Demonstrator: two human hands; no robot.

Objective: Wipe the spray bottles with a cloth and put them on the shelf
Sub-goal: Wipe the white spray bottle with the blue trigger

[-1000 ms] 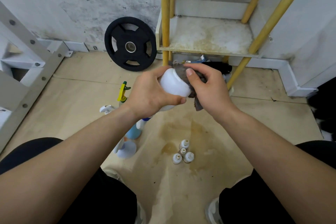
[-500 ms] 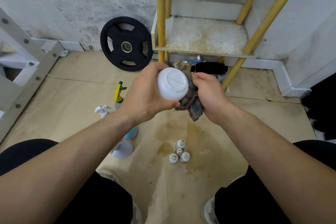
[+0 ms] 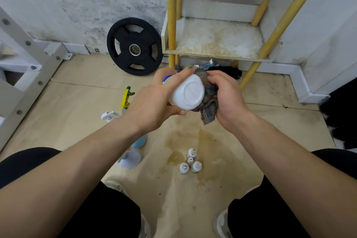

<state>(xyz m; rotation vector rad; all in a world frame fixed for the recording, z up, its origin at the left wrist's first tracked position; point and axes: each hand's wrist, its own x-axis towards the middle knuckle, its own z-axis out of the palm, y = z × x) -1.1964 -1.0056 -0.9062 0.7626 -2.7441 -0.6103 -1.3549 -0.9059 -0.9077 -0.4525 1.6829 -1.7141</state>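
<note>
The left hand (image 3: pixel 154 106) is wrapped round a white bottle (image 3: pixel 188 92), held in the air in front of the shelf (image 3: pixel 218 38) with its base turned towards the person and its spray end pointing away, mostly hidden. The right hand (image 3: pixel 228 100) clutches a bunched cloth (image 3: pixel 209 106) and presses it against the bottle's right side.

The grip looks like the weak point to me. The bottle is smooth plastic held sideways, and the rubbing pushes across it. If the cloth is damp, or the push comes harder than the left hand's hold, the bottle could twist out and drop onto the floor (image 3: pixel 81 91). It might land among the small bottles (image 3: pixel 190 162) standing right below and scatter them.

I cannot see the trigger, so I cannot tell whether a finger lies on it. A squeeze there would spray towards the shelf.

The other spray bottles (image 3: pixel 126 96) stand on the floor just under the left forearm, and a careless drop of that arm could tip them.

The shelf itself is stained and gritty. A bottle set there would likely pick up dirt on its base at once.
</note>
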